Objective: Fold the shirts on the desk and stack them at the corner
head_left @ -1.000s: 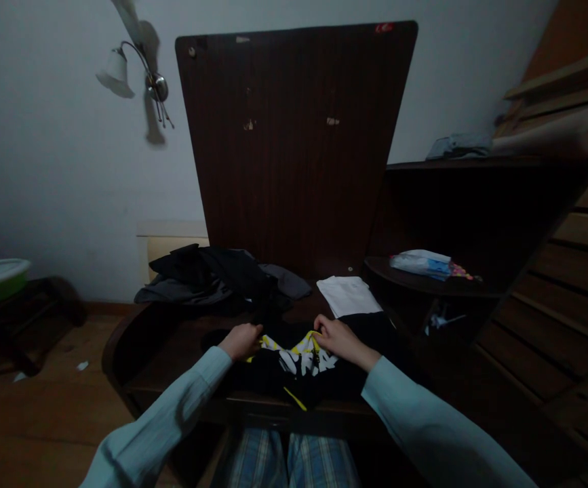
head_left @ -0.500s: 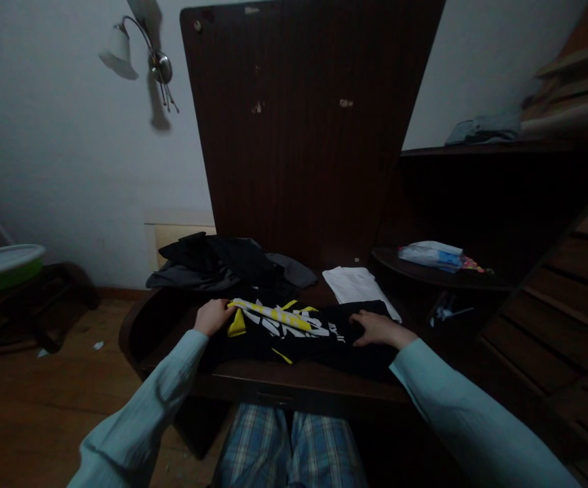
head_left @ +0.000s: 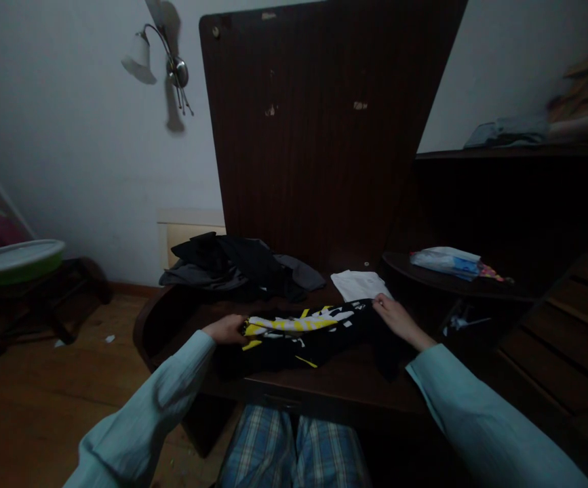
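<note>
A black T-shirt (head_left: 304,346) with a yellow and white print lies partly folded across the dark wooden desk (head_left: 334,381). At its left end my left hand (head_left: 226,330) is closed on the cloth, next to the yellow part of the print. My right hand (head_left: 395,317) pinches the upper right edge, which is lifted a little, and black cloth hangs down below it. Just behind the right hand lies a folded white cloth (head_left: 357,285).
Crumpled black and grey clothes (head_left: 243,264) are heaped at the back left of the desk. A plastic package (head_left: 446,261) rests on the rounded shelf to the right. A green basin (head_left: 24,264) sits on a low stool at far left. A tall dark panel (head_left: 319,149) rises behind the desk.
My right hand has moved up and right and closed on the shirt's edge, raising it. The print is stretched more to the right. My left hand keeps its hold; the view has shifted slightly left.
</note>
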Tool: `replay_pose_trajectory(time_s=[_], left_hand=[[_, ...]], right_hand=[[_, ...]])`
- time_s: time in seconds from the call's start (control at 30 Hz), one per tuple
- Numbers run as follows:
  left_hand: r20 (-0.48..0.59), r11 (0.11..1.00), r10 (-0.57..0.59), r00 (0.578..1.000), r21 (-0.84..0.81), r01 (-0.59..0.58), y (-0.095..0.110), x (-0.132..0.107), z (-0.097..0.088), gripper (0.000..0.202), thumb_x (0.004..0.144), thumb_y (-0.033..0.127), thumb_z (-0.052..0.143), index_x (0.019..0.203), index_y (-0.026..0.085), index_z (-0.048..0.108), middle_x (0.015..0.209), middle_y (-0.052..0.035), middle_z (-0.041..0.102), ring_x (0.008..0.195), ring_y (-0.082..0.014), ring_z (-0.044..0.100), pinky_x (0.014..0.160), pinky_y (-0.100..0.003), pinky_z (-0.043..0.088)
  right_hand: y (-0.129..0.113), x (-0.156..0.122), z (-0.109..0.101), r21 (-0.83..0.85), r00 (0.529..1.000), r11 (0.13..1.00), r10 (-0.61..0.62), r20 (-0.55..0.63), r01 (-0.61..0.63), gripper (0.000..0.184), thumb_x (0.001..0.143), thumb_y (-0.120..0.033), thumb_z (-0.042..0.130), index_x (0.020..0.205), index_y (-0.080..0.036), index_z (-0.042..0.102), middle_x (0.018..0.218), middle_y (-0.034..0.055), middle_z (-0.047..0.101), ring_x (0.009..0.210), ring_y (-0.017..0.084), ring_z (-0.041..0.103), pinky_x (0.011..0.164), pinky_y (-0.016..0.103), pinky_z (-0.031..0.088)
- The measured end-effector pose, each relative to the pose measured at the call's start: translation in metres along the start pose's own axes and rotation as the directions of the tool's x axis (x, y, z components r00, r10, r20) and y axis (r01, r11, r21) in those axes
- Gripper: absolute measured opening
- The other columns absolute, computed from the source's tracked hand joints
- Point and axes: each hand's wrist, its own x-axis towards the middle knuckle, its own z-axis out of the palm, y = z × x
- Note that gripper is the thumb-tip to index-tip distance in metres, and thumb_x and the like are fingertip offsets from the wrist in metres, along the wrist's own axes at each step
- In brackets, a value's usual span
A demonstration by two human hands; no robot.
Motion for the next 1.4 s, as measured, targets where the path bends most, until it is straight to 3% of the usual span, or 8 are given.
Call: replay_pose_trajectory(time_s=[0.23,0.4,0.47,0.53,0.63,0.93,1.23,1.4], left_hand=[[0.323,0.910,0.075,0.944,-0.408,0.067,0.009,-0.007,-0.004,0.040,0.056,0.029,0.068,0.095,0.018,0.064,0.079,-0.0011,0.067,0.065,-0.0168,0.061,0.058,-0.025,0.049],[-0.207,0.961,-0.020,0.978,-0.275,-0.039,0.006,0.019,-0.037,0.036,0.054,0.016,0.065,0.090,0.016,0.062,0.087,-0.0040,0.067,0.085,-0.0226,0.061,0.076,-0.030,0.049],[-0.552,0.982,-0.135,0.823,-0.188,0.035,0.009,0.027,-0.066,0.039,0.062,0.016,0.059,0.101,0.014,0.057,0.092,-0.0077,0.066,0.090,-0.0256,0.061,0.080,-0.035,0.048],[-0.840,0.983,-0.182,0.512,-0.137,0.124,0.013,0.029,-0.097,0.052,0.067,0.014,0.054,0.119,0.012,0.046,0.105,-0.0132,0.061,0.100,-0.0279,0.057,0.088,-0.039,0.044],[-0.922,0.973,-0.106,0.372,-0.020,0.228,0.013,0.027,-0.125,0.079,0.066,0.018,0.059,0.135,0.004,0.021,0.128,-0.0245,0.042,0.120,-0.0335,0.041,0.098,-0.045,0.034],[-0.698,0.894,-0.079,0.712,0.266,0.360,-0.017,0.045,-0.049,0.062,0.074,0.027,0.053,0.131,0.010,0.035,0.141,-0.0245,0.024,0.130,-0.0382,0.021,0.099,-0.049,0.029],[-0.776,0.902,0.094,0.624,0.332,0.277,-0.019,0.063,0.009,0.057,0.074,0.017,0.050,0.129,0.006,0.038,0.143,-0.0242,0.020,0.133,-0.0354,0.015,0.101,-0.051,0.025],[-0.689,0.955,0.218,0.692,0.297,-0.006,-0.008,0.088,0.063,0.057,0.074,0.016,0.049,0.129,0.009,0.037,0.140,-0.0203,0.030,0.131,-0.0312,0.025,0.101,-0.046,0.030]], right_hand=[[0.018,-0.014,-0.056,0.537,0.968,0.833,-0.011,0.251,-0.130,0.042,0.066,-0.054,0.058,0.091,-0.021,0.063,0.088,0.0065,0.065,0.080,0.021,0.061,0.066,0.029,0.047],[-0.001,0.015,-0.062,0.500,0.928,0.860,-0.100,0.358,-0.100,0.033,0.058,-0.045,0.067,0.076,-0.018,0.063,0.078,0.0026,0.064,0.074,0.018,0.060,0.068,0.029,0.047],[-0.027,0.039,-0.053,0.506,0.981,0.862,-0.065,0.182,-0.037,0.031,0.063,-0.044,0.064,0.080,-0.017,0.063,0.083,0.0041,0.065,0.081,0.019,0.060,0.074,0.031,0.047],[-0.058,0.059,-0.042,0.582,0.991,0.807,-0.135,0.018,0.099,0.033,0.073,-0.039,0.057,0.099,-0.020,0.059,0.104,0.0063,0.062,0.094,0.017,0.058,0.082,0.032,0.045],[-0.093,0.071,-0.026,0.587,0.969,0.784,-0.246,-0.009,0.204,0.037,0.080,-0.034,0.051,0.116,-0.023,0.051,0.122,0.0060,0.054,0.110,0.015,0.050,0.093,0.032,0.040],[-0.044,0.054,0.026,-0.162,0.985,0.986,-0.009,0.172,0.037,0.034,0.075,-0.036,0.061,0.104,-0.018,0.060,0.110,0.0090,0.060,0.102,0.022,0.056,0.085,0.031,0.043],[0.000,0.032,0.068,-0.415,0.983,0.891,0.173,-0.063,-0.183,0.038,0.085,-0.034,0.043,0.113,-0.012,0.055,0.121,0.0195,0.052,0.114,0.031,0.045,0.087,0.042,0.035],[0.010,0.034,0.084,-0.009,0.910,0.967,0.238,-0.339,-0.256,0.028,0.084,-0.028,0.039,0.088,-0.015,0.064,0.104,0.0154,0.061,0.107,0.026,0.050,0.090,0.038,0.032]])
